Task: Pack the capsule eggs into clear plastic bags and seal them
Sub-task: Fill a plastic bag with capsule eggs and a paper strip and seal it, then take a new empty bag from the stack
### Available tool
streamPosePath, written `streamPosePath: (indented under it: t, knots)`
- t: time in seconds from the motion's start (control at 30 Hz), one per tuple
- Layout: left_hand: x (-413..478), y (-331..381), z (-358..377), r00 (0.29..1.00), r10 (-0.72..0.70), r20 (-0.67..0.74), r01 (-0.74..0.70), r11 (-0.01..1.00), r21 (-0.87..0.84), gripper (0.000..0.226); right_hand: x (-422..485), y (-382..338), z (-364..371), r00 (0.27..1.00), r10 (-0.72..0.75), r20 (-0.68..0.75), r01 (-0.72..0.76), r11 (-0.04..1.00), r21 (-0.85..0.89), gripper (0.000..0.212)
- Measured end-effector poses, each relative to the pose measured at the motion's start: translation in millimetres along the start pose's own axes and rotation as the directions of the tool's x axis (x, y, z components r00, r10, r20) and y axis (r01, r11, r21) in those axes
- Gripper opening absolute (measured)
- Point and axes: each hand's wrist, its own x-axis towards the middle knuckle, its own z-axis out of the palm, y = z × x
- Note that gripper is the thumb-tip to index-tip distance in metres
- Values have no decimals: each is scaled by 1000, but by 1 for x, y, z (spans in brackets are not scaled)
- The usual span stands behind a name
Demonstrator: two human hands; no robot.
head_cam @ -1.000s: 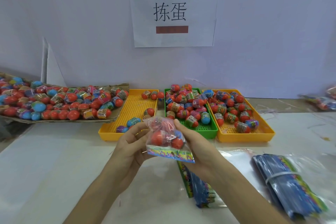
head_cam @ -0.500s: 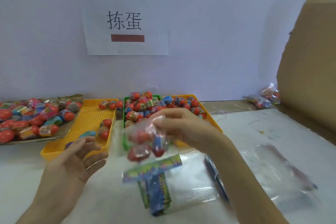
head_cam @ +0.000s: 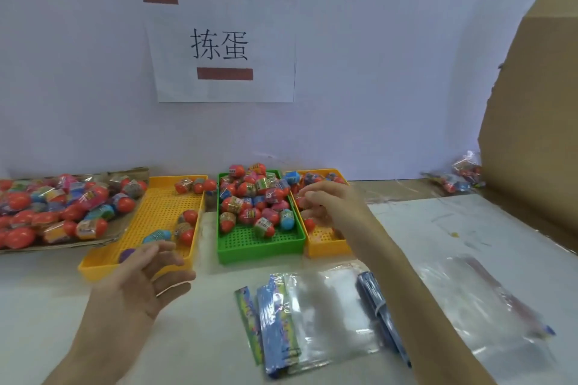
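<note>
Capsule eggs [head_cam: 250, 203] in trays, hands [head_cam: 144, 281] hovering empty

I have only the head view: it looks forward and slightly down from close above the surface [head_cam: 219, 322], facing the wall [head_cam: 375, 72] behind the trays [head_cam: 261, 251].
</note>
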Motion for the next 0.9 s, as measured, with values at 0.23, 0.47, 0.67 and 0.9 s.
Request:
streamPosePath:
  t: [0.23, 0.47, 0.67, 0.9]
  knots:
    - [-8, 2, 8, 1000, 21, -16, -20, 998, 52, 23, 23, -18, 28, 940, -73, 334, 297, 660, -690, 19]
    - [-8, 4, 8, 1000, 13, -21, -12, 998, 57, 22, -6, -1, 30, 725, 221, 652, 457, 553, -696, 29]
    - [-8, 1, 10, 1000, 10, -3, -10, 998, 57, 22, -11, 18, 24, 826, 143, 546, 428, 470, -771, 36]
    - [-4, -3, 6, 1000, 12, -5, -12, 991, 133, 21, 0, 21, 27, 834, 15, 552, 478, 483, -734, 22]
